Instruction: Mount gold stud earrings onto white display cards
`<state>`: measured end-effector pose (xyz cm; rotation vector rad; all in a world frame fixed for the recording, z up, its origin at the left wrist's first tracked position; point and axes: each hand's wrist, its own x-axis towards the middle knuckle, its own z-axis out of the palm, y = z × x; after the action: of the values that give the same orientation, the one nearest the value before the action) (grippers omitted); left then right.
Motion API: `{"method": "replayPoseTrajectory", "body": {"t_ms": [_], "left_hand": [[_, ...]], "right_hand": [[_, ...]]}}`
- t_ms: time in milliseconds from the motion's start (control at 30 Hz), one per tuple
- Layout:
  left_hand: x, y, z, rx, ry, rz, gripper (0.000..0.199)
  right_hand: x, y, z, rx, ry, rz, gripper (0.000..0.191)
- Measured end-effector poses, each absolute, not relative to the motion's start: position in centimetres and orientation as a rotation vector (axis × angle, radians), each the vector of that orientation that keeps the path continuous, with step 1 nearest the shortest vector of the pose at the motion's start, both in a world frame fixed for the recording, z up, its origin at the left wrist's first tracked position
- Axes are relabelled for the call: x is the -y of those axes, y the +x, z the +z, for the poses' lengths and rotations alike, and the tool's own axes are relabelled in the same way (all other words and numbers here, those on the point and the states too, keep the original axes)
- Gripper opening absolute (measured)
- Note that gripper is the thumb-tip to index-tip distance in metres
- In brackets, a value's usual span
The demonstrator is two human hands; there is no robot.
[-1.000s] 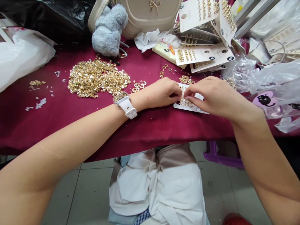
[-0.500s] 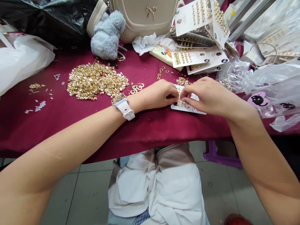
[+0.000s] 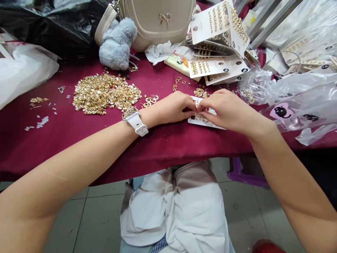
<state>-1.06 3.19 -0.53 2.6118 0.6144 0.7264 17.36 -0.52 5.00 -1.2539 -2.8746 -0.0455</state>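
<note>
The left hand [image 3: 172,107] and right hand [image 3: 223,109] are pinched together over a white rectangular cardboard earring card [image 3: 196,122] lying on the maroon cloth-covered desk [image 3: 168,151]; their fingertips hide what is gripped. A slip could drop small pieces towards the loose gold-coloured metal pile [image 3: 105,93] at left, making them hard to recover.

Glossy gold-tone metal earrings [image 3: 105,94] lie on matt maroon cloth [image 3: 163,147] beside a smooth white paper card [image 3: 194,121].

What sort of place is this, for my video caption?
Likely a small jewellery-carding workshop: a loose heap of gold-coloured metal earring parts, white printed cards lined with gold earrings, all on a maroon cloth-covered table.
</note>
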Motion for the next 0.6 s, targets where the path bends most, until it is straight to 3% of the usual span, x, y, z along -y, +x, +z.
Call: {"method": "replayPoseTrajectory", "body": {"t_ms": [200,600], "left_hand": [[-3.26,-1.05,-0.49,-0.622,2.641,0.706,0.016],[-3.30,-1.07,-0.57,-0.633,2.671,0.696,0.017]], "right_hand": [[0.73,17.68,5.49,2.804,-1.350,0.114,0.017],[0.31,17.51,5.45,2.894,-1.258,-0.059,0.017]]}}
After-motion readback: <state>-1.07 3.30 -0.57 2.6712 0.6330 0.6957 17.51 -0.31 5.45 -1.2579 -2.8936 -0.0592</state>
